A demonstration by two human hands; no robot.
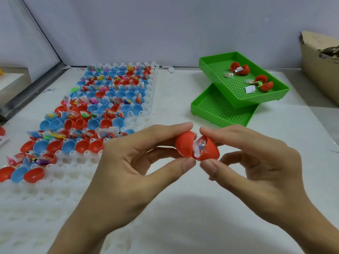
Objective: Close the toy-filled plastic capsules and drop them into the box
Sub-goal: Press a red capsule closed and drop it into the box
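Observation:
A red capsule [197, 147] hangs above the table's middle, its two halves hinged apart with a wrapped toy showing in the gap. My left hand [132, 162] pinches the left half between thumb and forefinger. My right hand [256, 162] pinches the right half the same way. A white holder tray [77, 158] on the left carries several open red and blue capsule halves, many filled with small wrapped toys. The cardboard box [319, 68] stands at the far right edge, partly out of view.
Two green perforated trays [220, 109] lie stacked askew at the back right; the upper one holds two open red capsules [240, 68] and loose toys. A grey wall closes the back. A metal rail [31, 90] runs along the left.

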